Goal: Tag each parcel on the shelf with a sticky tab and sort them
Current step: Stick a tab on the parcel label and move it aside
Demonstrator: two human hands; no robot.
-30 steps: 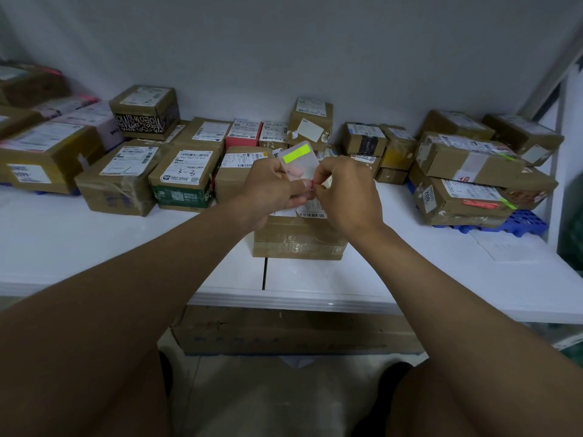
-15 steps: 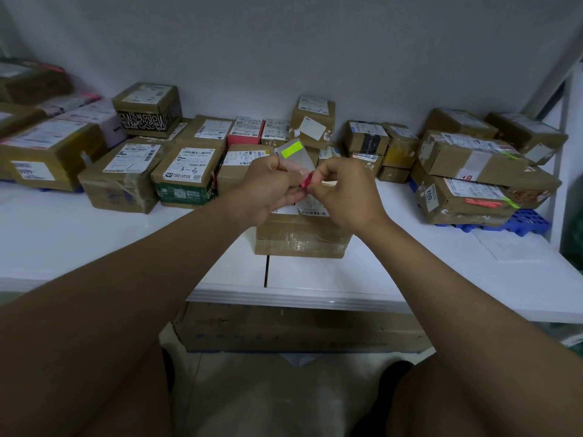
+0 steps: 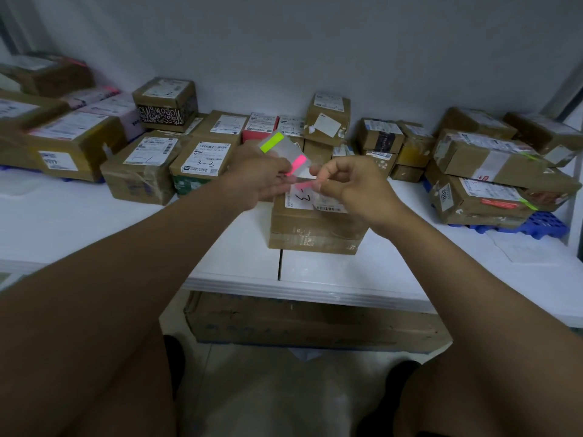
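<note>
Parcel: brown carton at shelf front, ctr frame, label marked "3" facing up.
Left hand: fingers curled round tab sheet, at 10 o'clock of parcel.
Right hand: thumb & forefinger pinch pink tab just above label.
Handling: tab looks featherlight, floppy, sticky; best held by its edge. Carton prob. stiff, taped; grip by the sides.

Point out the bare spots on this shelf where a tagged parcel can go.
Bare shelf lies front-left, before the left row of boxes, and front-right between the centre parcel and a paper sheet. The back along the wall and the right stack are crowded.
</note>
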